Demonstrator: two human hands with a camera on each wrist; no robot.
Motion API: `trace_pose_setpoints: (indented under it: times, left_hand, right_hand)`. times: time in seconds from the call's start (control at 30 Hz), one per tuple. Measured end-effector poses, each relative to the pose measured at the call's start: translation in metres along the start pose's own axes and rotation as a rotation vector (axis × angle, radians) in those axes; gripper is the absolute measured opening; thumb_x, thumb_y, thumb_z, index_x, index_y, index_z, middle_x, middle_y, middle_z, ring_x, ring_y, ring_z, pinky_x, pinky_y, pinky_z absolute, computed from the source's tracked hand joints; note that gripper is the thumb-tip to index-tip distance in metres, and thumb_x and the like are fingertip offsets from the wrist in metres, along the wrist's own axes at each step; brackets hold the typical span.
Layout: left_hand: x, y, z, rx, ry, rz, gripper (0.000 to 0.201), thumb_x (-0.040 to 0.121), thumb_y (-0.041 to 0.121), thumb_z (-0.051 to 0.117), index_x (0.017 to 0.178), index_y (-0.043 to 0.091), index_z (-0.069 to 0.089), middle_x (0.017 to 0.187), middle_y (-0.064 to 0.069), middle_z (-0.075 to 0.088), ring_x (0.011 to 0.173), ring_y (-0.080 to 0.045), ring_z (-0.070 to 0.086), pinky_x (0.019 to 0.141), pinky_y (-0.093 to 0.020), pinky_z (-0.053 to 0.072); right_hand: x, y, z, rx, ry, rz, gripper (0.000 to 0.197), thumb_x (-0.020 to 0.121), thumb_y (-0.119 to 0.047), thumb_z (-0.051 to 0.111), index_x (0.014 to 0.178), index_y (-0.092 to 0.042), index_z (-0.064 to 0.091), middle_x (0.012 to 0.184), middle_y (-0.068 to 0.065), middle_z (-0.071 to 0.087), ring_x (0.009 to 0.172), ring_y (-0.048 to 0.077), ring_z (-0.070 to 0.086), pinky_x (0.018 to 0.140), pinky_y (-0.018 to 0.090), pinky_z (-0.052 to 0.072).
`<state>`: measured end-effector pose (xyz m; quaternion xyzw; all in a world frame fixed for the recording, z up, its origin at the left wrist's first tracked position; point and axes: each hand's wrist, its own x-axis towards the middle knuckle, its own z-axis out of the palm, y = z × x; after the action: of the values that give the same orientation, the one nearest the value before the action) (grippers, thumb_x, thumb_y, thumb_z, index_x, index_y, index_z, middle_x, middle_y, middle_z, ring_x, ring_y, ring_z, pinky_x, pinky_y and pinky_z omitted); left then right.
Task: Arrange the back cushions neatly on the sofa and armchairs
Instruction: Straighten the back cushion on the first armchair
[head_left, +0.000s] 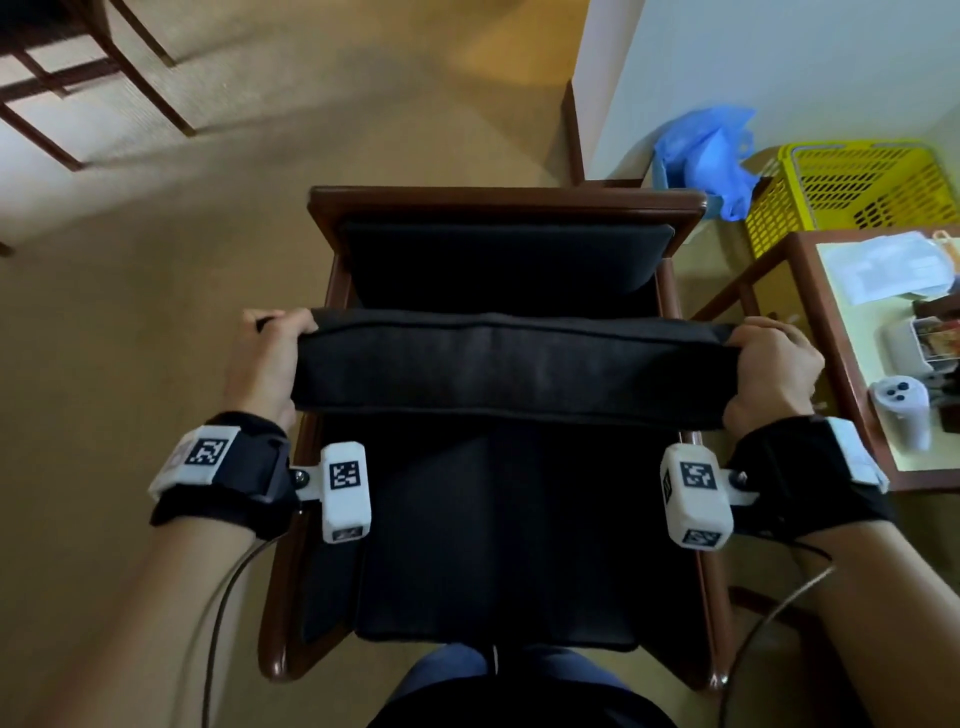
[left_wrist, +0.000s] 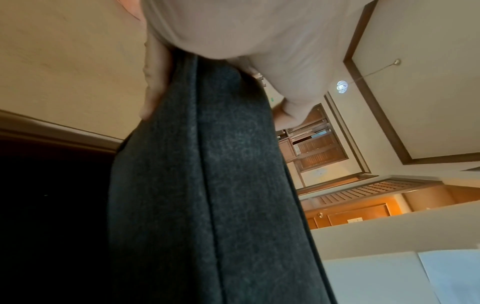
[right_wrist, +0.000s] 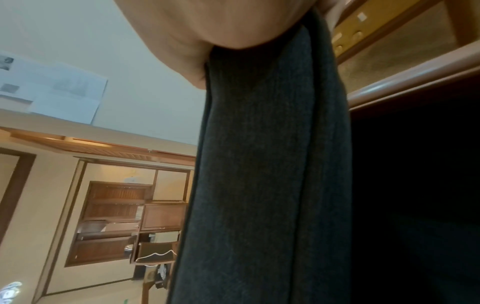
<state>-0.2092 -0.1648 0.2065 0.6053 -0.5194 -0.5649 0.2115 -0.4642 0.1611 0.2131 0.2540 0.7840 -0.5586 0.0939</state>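
Note:
A dark grey back cushion (head_left: 511, 364) is held edge-up over a wooden armchair (head_left: 504, 200). My left hand (head_left: 267, 358) grips its left end and my right hand (head_left: 769, 371) grips its right end, fingers curled over the far side. The chair's dark seat cushion (head_left: 498, 545) lies below, and another dark cushion (head_left: 498, 260) stands against the backrest. In the left wrist view the cushion (left_wrist: 207, 185) fills the centre beneath my left hand (left_wrist: 155, 82). The right wrist view shows the cushion (right_wrist: 267, 164) hanging from my right hand (right_wrist: 207, 41).
A side table (head_left: 852, 364) with papers and a white controller (head_left: 901, 405) stands to the right. Behind it are a yellow basket (head_left: 852, 192) and a blue plastic bag (head_left: 706, 150). Beige carpet (head_left: 156, 312) spreads to the left, with wooden chair legs (head_left: 67, 78) at the top left.

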Motion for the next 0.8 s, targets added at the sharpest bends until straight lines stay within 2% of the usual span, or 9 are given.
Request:
trace_pose_setpoints:
  times: [0.17,0.27,0.37,0.47,0.53,0.63,0.7,0.77,0.8]
  left_hand:
    - [0.039,0.018,0.029,0.05,-0.043,-0.03,0.035,0.066,0.038,0.067,0.091,0.025,0.047,0.089,0.001,0.053,0.082,-0.018,0.055,0.067,-0.035,0.044]
    - [0.066,-0.005,0.049,0.104,-0.109,-0.148,0.046,0.047,0.045,0.061,0.083,0.024,0.042,0.087,-0.004,0.05,0.084,-0.022,0.052,0.069,-0.037,0.04]
    - [0.089,-0.031,0.055,0.107,-0.125,-0.233,0.039,0.047,0.045,0.06,0.077,0.025,0.043,0.085,-0.006,0.053,0.073,-0.023,0.053,0.066,-0.033,0.041]
    - [0.114,-0.037,0.054,0.14,-0.117,-0.273,0.066,0.046,0.06,0.064,0.101,0.023,0.059,0.102,-0.006,0.063,0.087,-0.027,0.063,0.063,-0.038,0.048]
    - [0.123,-0.022,0.061,0.126,-0.146,-0.27,0.08,0.057,0.066,0.069,0.125,0.027,0.054,0.116,-0.004,0.062,0.103,-0.029,0.062,0.067,-0.044,0.051]
    - [0.133,0.004,0.077,0.11,-0.162,-0.192,0.066,0.084,0.045,0.069,0.14,0.028,0.04,0.135,-0.005,0.05,0.122,-0.029,0.05,0.085,-0.048,0.048]
    - [0.139,0.015,0.089,0.026,-0.164,-0.135,0.051,0.086,0.031,0.069,0.131,0.023,0.048,0.13,-0.003,0.054,0.124,-0.026,0.049,0.086,-0.041,0.046]
    - [0.14,0.021,0.099,-0.105,-0.154,-0.079,0.028,0.082,0.023,0.071,0.104,0.019,0.055,0.111,0.0,0.06,0.115,-0.02,0.053,0.085,-0.034,0.042]
    - [0.141,0.021,0.104,-0.164,-0.151,-0.066,0.027,0.079,0.023,0.071,0.099,0.021,0.054,0.109,0.0,0.061,0.114,-0.019,0.054,0.087,-0.035,0.04]
  right_hand:
    - [0.027,-0.006,0.037,-0.031,-0.019,0.016,0.033,0.067,-0.023,0.061,0.097,-0.025,0.074,0.098,0.003,0.071,0.09,0.024,0.065,0.081,0.032,0.055]
    - [0.044,0.02,0.049,-0.128,-0.063,0.074,0.034,0.07,-0.024,0.059,0.102,-0.026,0.073,0.105,0.006,0.072,0.098,0.031,0.066,0.089,0.04,0.057]
    - [0.055,0.033,0.066,-0.267,-0.111,0.08,0.033,0.073,-0.035,0.058,0.105,-0.029,0.062,0.113,0.008,0.068,0.103,0.034,0.062,0.097,0.046,0.05]
    - [0.07,0.014,0.094,-0.37,-0.168,0.069,0.05,0.067,-0.049,0.054,0.114,-0.031,0.049,0.125,0.01,0.058,0.111,0.038,0.056,0.102,0.051,0.045]
    - [0.089,-0.001,0.111,-0.346,-0.219,0.113,0.08,0.058,-0.06,0.063,0.129,-0.027,0.046,0.13,0.011,0.053,0.113,0.038,0.056,0.1,0.053,0.048]
    - [0.13,-0.013,0.129,-0.261,-0.325,0.123,0.111,0.038,-0.064,0.077,0.136,-0.025,0.043,0.124,0.01,0.058,0.106,0.037,0.062,0.093,0.055,0.053]
    - [0.125,-0.03,0.132,-0.141,-0.389,0.143,0.098,0.04,-0.052,0.079,0.129,-0.02,0.054,0.121,0.012,0.065,0.102,0.037,0.065,0.088,0.056,0.053]
    - [0.114,-0.042,0.133,0.016,-0.441,0.166,0.069,0.053,-0.043,0.076,0.116,-0.017,0.065,0.109,0.008,0.072,0.097,0.031,0.067,0.087,0.046,0.052]
    - [0.11,-0.045,0.132,0.089,-0.472,0.176,0.057,0.061,-0.039,0.073,0.112,-0.016,0.068,0.103,0.006,0.073,0.093,0.028,0.068,0.086,0.041,0.052]
